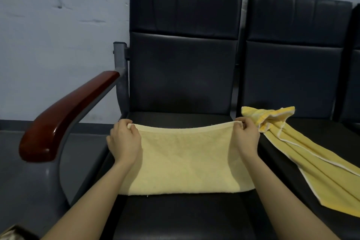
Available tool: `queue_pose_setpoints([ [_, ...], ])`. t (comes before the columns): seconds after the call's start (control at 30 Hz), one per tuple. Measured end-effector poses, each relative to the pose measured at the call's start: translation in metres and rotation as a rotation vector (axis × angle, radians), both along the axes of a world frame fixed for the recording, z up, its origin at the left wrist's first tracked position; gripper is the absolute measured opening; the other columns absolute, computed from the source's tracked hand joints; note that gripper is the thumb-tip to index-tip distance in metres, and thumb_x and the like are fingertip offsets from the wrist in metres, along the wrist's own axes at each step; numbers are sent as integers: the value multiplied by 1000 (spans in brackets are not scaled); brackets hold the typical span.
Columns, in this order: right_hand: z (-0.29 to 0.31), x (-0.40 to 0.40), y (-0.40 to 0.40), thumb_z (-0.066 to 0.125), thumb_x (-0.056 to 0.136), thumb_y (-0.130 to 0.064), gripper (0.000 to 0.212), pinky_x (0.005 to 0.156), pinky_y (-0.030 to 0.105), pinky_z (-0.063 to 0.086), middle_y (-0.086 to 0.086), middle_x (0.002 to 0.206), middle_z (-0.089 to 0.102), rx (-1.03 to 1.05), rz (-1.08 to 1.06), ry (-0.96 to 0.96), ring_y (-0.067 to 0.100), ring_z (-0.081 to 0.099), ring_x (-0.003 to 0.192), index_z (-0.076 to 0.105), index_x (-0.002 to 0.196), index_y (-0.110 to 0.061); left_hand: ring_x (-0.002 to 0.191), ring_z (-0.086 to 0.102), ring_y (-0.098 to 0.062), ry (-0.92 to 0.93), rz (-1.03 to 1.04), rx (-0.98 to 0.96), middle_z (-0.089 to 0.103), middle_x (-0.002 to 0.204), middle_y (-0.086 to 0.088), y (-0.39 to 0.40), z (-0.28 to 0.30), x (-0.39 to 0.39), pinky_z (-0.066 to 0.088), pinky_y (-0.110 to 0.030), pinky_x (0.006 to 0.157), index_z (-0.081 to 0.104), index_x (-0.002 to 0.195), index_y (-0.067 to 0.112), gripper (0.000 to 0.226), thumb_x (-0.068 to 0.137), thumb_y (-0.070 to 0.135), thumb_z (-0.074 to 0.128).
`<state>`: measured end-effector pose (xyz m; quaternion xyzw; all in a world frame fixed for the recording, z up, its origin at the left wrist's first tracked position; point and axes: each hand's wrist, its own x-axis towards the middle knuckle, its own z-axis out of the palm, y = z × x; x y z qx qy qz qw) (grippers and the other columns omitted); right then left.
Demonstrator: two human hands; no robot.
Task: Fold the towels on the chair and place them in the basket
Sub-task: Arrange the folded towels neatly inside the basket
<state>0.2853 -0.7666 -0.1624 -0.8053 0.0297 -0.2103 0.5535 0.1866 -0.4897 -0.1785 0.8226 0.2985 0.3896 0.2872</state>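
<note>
On the black chair (181, 218) seat lies a pale yellow towel (187, 161), spread flat and wide. The left hand (124, 142) pinches the towel's far left corner, and the right hand (246, 136) pinches its far right corner, so the far edge is lifted a little. Just beside it, on the next seat (321, 128) to the right, a brighter yellow towel (303, 154) lies all crumpled. A shiny red-brown armrest (64, 115) sticks out on the left.
</note>
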Motion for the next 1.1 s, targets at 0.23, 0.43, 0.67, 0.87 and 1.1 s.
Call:
queue_pose_setpoints([
  [0.23,-31,23,14,55,94,-16,33,107,45,33,6,128,56,-367,136,165,26,51,119,57,127,-18,124,39,-27,319,-30,120,47,134,-8,-6,-15,19,30,-41,104,50,131,12,36,96,22,49],
  [0.43,-47,-3,34,51,97,-18,36,109,33,25,-1,143,46,-599,439,1,19,40,132,54,133,-20,132,31,-18,423,-388,297,42,142,1,-35,-22,9,20,-34,106,49,134,18,37,99,30,43],
  [0.67,-64,-30,32,31,103,-40,49,119,31,10,-8,160,14,-1019,711,116,12,10,148,25,151,-31,148,-1,-18,867,-603,370,2,161,4,-43,-39,-11,4,-40,118,10,153,26,59,100,51,19],
  [0.87,-64,-71,14,31,103,-41,47,118,32,11,-10,159,20,-1022,657,119,12,13,147,29,149,-32,147,-9,-16,917,-687,409,-8,160,6,-55,-41,-45,-3,-40,119,-1,153,29,63,98,56,15],
  [1.1,-57,-113,-3,37,101,-40,47,117,34,15,-8,156,29,-1006,641,123,14,21,145,36,146,-29,147,-6,-14,847,-750,342,-2,161,6,-65,-37,-81,-3,-38,118,9,153,28,60,99,52,18],
])
